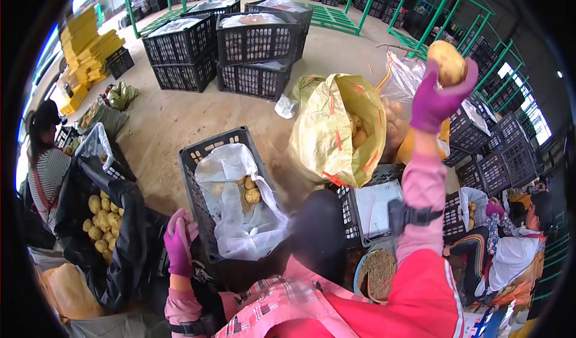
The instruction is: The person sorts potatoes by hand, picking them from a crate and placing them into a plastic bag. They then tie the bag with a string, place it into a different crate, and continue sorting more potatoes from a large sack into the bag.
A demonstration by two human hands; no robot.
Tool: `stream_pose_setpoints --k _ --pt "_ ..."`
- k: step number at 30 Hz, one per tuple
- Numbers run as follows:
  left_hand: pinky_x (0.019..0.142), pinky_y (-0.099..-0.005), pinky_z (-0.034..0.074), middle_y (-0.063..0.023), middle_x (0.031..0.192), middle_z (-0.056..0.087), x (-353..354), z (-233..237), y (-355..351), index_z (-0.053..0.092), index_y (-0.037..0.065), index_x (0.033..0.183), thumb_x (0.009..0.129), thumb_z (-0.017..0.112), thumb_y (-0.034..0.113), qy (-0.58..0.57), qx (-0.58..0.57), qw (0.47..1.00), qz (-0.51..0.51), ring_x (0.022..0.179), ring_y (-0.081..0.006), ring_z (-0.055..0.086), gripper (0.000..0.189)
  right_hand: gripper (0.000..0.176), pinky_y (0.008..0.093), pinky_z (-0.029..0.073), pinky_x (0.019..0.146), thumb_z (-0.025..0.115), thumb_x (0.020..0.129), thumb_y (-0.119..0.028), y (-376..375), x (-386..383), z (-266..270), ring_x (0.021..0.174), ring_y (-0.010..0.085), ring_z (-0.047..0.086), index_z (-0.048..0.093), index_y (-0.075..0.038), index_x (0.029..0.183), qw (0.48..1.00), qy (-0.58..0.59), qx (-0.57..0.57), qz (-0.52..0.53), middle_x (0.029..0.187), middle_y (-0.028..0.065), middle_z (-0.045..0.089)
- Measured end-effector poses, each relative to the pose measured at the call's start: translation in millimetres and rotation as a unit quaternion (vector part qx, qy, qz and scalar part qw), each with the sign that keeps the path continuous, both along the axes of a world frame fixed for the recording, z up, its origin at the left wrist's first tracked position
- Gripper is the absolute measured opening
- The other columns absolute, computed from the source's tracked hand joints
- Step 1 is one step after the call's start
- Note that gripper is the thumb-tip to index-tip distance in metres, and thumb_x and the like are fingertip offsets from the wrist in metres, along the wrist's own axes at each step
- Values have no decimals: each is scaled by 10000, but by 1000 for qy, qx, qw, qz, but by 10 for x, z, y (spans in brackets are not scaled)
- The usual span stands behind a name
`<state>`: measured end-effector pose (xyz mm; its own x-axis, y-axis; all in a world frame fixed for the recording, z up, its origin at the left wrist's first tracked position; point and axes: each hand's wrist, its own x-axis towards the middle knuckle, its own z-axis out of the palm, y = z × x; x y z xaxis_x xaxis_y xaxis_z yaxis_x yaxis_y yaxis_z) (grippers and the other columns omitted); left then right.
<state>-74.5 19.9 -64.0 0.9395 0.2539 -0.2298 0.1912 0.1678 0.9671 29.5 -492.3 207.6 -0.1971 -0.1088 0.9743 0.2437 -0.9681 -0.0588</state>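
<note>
Two potatoes are being handled at once, by the look of it. The person's right hand [441, 95], in a purple glove, is lifting a large potato [447, 62] high above the yellow sack [324, 128], fingers curling round its underside and closing firmly on it. The left hand [179, 245] is hovering beside the black crate [195, 158] lined with a white bag [240, 230]. Its fingers are wrapping what is probably a smaller potato [190, 219], though the fisheye edge is blurring it. Judging by this, sorting is in hand: picking from the sack and grading into the crate, where a few potatoes [252, 194] are lying. Placing the raised potato is calling for a lowering swing leftward over the crate's rim before the fingers are loosening.
</note>
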Motion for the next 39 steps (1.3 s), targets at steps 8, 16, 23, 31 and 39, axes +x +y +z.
stream_pose_setpoints --k 8,16,23,31,39 --pt "626 -219 480 -2 1021 648 -142 -436 121 612 67 1228 993 571 269 74 67 990 -98 794 -79 611 313 477 330 482 956 664 929 -304 -705 644 184 1150 226 611 577 -13 1298 955 237 101 145 1256 141 636" --pt "697 -347 522 -125 918 680 -706 -1415 357 633 51 1128 955 544 160 -22 449 873 -187 792 -258 654 223 329 260 456 987 564 986 -104 2180 430 -1697 1124 144 615 595 22 1288 631 557 9 539 1221 99 659" --pt "708 -318 506 -113 870 676 -828 -1493 361 655 26 992 937 525 89 150 309 935 -89 757 -212 653 154 333 292 458 991 542 974 -50 2417 433 -2020 1150 196 614 585 22 1296 569 598 11 565 1229 131 649" --pt "723 -289 506 -123 994 659 -780 513 516 603 -24 1129 999 437 122 10 414 849 330 786 -166 628 257 388 386 422 1045 509 918 -24 2465 406 -2055 1192 283 590 554 73 1291 506 694 -196 474 1268 180 623" --pt "790 -352 512 -109 985 709 -2597 -1078 1029 691 69 1056 1008 480 189 256 542 796 82 866 -223 674 248 394 362 414 1033 576 845 40 2798 511 -2262 1166 286 597 602 67 1238 500 735 -172 424 1222 176 642"
